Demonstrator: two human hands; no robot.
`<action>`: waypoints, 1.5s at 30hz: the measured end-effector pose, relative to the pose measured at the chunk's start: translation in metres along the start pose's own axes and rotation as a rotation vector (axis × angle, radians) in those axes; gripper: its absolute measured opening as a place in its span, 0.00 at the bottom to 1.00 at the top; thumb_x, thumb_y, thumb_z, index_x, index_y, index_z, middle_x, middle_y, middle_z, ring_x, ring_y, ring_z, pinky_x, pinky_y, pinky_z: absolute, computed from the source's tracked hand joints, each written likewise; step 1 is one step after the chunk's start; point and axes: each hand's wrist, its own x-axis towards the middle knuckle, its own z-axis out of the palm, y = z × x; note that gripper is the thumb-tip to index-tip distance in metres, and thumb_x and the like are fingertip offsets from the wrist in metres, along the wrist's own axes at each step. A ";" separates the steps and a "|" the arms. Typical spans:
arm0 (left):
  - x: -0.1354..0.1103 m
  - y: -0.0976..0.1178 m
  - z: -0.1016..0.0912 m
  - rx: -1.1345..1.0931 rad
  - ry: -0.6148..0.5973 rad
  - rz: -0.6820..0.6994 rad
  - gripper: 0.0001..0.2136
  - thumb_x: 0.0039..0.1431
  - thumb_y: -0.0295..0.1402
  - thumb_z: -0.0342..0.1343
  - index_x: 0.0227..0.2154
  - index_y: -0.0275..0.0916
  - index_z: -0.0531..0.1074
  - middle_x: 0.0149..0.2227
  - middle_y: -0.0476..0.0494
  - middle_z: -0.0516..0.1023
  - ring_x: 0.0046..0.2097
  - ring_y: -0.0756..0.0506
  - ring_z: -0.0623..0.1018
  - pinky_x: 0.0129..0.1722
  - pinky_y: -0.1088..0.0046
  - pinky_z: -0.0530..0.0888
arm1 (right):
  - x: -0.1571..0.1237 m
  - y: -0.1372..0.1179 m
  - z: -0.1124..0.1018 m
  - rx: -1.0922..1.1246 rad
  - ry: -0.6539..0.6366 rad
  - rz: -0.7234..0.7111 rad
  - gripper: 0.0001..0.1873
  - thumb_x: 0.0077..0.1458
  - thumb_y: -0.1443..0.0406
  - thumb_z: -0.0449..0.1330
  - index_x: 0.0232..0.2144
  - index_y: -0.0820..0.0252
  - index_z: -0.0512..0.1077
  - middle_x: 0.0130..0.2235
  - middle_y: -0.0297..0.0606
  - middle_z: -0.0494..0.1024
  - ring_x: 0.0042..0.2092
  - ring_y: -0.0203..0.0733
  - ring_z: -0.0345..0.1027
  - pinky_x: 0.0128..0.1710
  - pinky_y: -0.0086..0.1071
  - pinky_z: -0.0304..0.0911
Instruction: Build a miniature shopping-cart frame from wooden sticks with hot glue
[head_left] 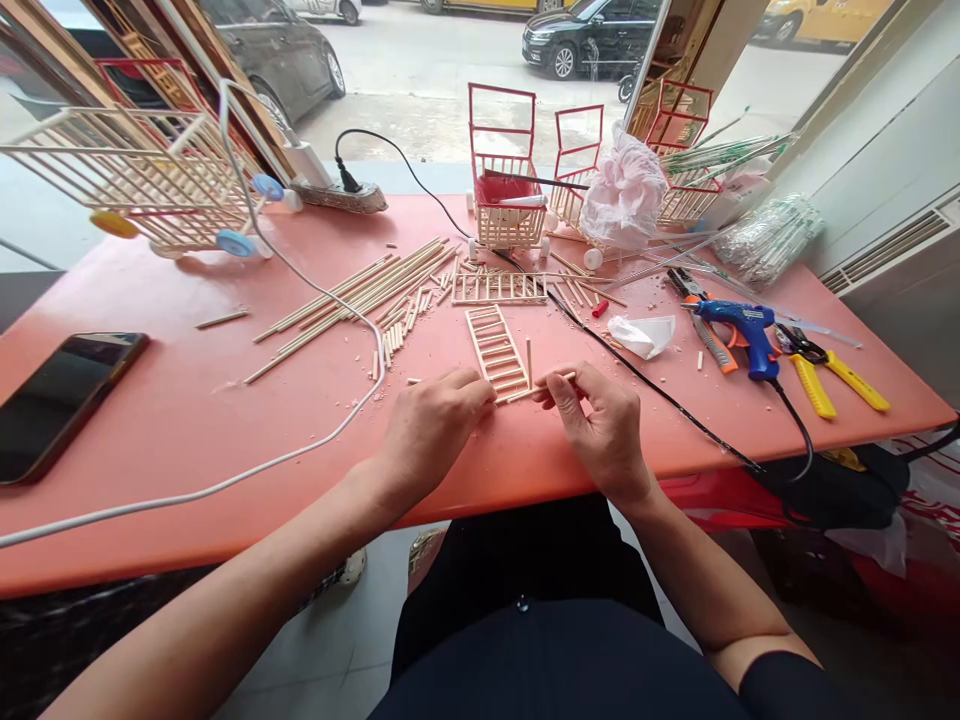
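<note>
Close to the table's front edge, a thin wooden stick [517,396] lies crosswise between my two hands, with a short piece [529,362] standing up from it. My left hand [439,425] is closed on the stick's left part, fingertips pinched and partly hidden. My right hand [600,420] pinches the right part between thumb and fingers. Just beyond them lies a small ladder-shaped frame [496,350] of glued sticks. A second ladder-like panel [500,289] rests farther back. Cut short pieces [401,330] and long sticks [367,295] lie to the left of the frames.
A blue glue gun [739,322], pliers [705,320] and yellow-handled cutters [829,370] lie on the right. Miniature stick carts [511,205] stand at the back, a larger one [165,180] at left. A white cable [300,450] and phone [71,400] occupy the left side.
</note>
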 end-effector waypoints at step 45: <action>-0.007 0.006 -0.011 -0.118 0.080 0.205 0.12 0.69 0.20 0.45 0.43 0.37 0.72 0.34 0.45 0.79 0.34 0.45 0.76 0.33 0.71 0.68 | -0.002 -0.006 -0.009 -0.002 0.021 0.120 0.18 0.70 0.56 0.56 0.27 0.56 0.70 0.26 0.33 0.80 0.28 0.36 0.75 0.32 0.28 0.68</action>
